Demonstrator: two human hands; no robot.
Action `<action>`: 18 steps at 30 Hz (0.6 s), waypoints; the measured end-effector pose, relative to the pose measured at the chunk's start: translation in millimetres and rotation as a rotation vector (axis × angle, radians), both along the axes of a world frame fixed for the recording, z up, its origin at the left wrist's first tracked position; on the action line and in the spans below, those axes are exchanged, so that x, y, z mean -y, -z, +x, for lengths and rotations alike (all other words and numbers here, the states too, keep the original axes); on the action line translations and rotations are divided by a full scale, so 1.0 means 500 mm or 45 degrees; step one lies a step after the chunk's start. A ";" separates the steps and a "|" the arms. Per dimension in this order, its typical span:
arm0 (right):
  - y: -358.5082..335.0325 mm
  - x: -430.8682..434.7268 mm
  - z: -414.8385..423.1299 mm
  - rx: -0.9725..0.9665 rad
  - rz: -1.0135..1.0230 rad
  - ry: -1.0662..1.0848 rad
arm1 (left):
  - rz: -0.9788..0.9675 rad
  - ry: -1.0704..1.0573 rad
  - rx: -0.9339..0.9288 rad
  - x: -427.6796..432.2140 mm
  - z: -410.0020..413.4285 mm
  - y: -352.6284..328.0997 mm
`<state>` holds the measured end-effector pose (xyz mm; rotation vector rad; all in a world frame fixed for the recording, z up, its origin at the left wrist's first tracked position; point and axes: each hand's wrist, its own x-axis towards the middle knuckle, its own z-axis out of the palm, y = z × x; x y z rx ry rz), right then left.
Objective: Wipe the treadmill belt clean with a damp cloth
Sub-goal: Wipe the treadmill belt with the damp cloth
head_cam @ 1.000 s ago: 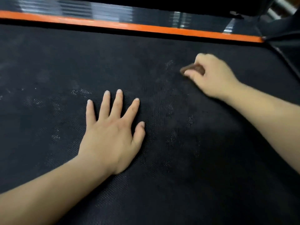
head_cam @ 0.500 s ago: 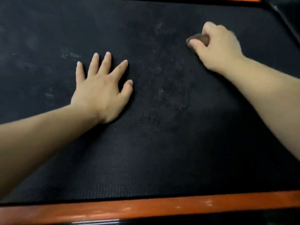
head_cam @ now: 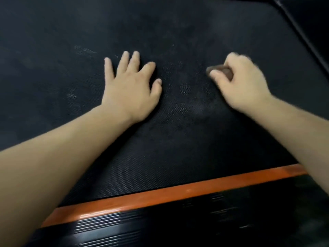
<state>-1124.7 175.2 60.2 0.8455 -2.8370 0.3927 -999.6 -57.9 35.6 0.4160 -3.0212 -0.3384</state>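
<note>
1. One treadmill belt (head_cam: 178, 148): black, finely dotted, filling most of the view, with pale dusty smudges scattered over it, too faint to count.
2. Two bare hands, both down on the belt, well apart from each other.
3. Left hand (head_cam: 130, 90): flat, palm down, all five fingers straight and spread wide, holding nothing.
4. Right hand (head_cam: 243, 84): slightly blurred, fingers curled into a fist round one cloth (head_cam: 221, 71), thumb along its near side.
5. Cloth: a single small brown wad, touching the belt, only its left end showing out of the fist.
6. One orange strip (head_cam: 178, 192) along the belt's near edge, crossed by both forearms.
7. One black ribbed side rail (head_cam: 195, 225) just beside the strip, on the near side, with glossy streaks.
</note>
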 end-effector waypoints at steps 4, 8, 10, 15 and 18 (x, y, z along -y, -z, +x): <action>-0.006 -0.031 0.158 0.134 -0.019 -0.302 | -0.007 0.114 -0.006 -0.012 -0.006 0.008; -0.008 -0.041 0.101 -0.012 0.102 -0.416 | 0.010 0.110 -0.021 -0.005 -0.012 0.009; -0.005 -0.052 0.017 -0.043 0.082 -0.200 | 0.032 0.097 -0.023 -0.003 -0.012 0.007; -0.001 -0.075 -0.033 0.005 0.018 0.138 | 0.056 0.084 0.012 -0.006 -0.021 0.005; 0.004 -0.076 0.061 0.072 -0.015 -0.393 | 0.060 0.081 0.001 -0.009 -0.026 0.004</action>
